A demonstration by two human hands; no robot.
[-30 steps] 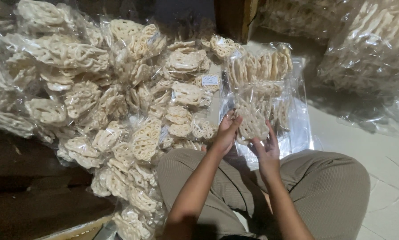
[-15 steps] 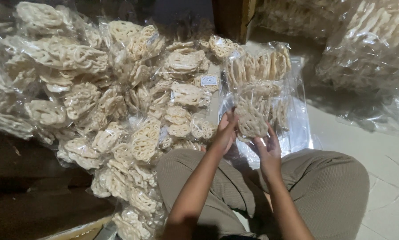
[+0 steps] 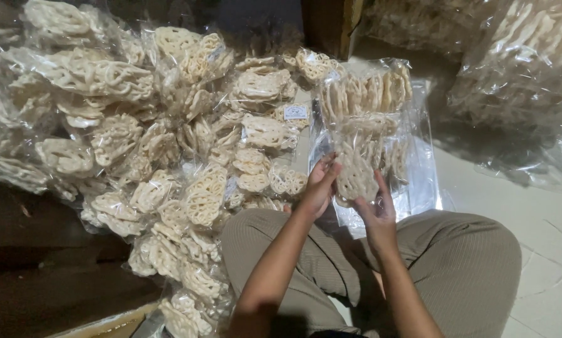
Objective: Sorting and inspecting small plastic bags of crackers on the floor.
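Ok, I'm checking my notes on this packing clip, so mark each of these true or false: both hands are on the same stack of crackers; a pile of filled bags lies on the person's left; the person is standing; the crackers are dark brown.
1. Both the left hand and the right hand are on one stack of crackers. True.
2. A pile of filled clear bags lies on the person's left. True.
3. The person is standing. False: they sit with bent legs in olive trousers on the pale tiled floor.
4. The crackers are dark brown. False: they are pale cream and lacy.
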